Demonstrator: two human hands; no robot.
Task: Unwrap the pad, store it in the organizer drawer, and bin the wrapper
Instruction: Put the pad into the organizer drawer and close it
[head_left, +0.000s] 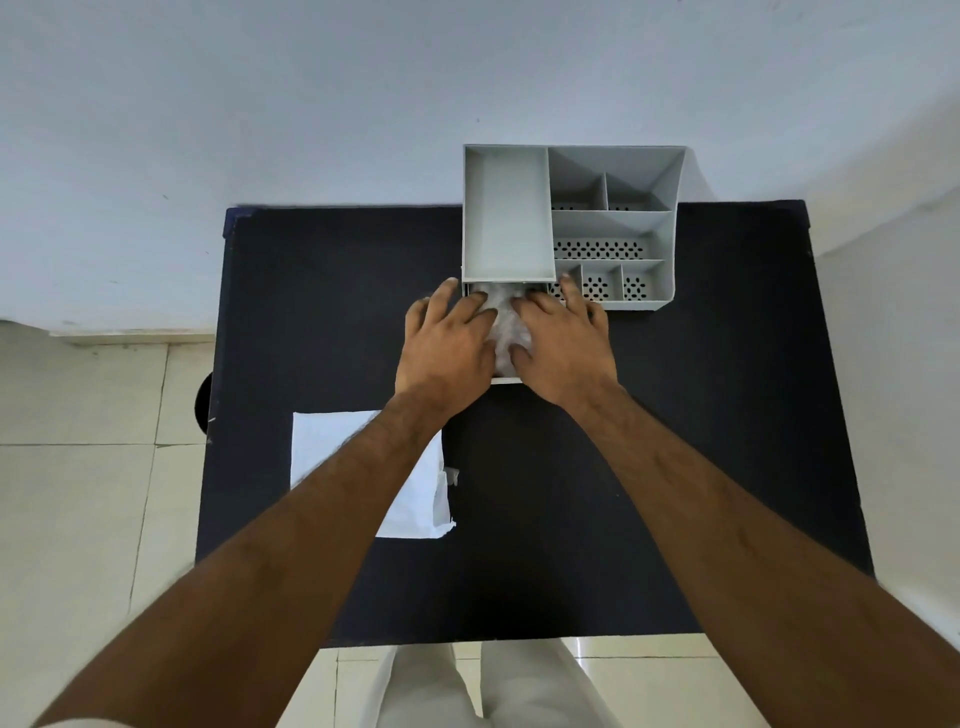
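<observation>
Worktop (322, 291): dark, matte, filling most of your view; pale floor tiles show at 9 o'clock and along the near edge.

Organizer (613, 228): grey plastic, standing at 12 o'clock against the far edge of the worktop, with one long tray on its left half and smaller perforated compartments on its right.

Drawer (506, 380): pulled out toward you from under the long tray; only its white front lip shows between your wrists.

Pad (501, 332): white and crinkled, lying inside the open drawer just below the organizer's front, mostly covered by your hands.

Left hand (447, 343): palm down on the pad's left side, fingers spread and reaching toward the drawer's back edge. The grip is flat and pressing (not pinching anything).

Right hand (563, 348): palm down on the pad's right side, fingers fanned out, its outer fingertips over the perforated front compartments. The grip is likewise flat and spread.

Wrapper (415, 499): flat white sheet on the worktop at 8 o'clock, well apart from the drawer, partly hidden under your left forearm, with a small torn flap at its right edge.

Bin: a dark round shape peeks past the worktop's left edge at 9 o'clock; you cannot tell what it is.
</observation>
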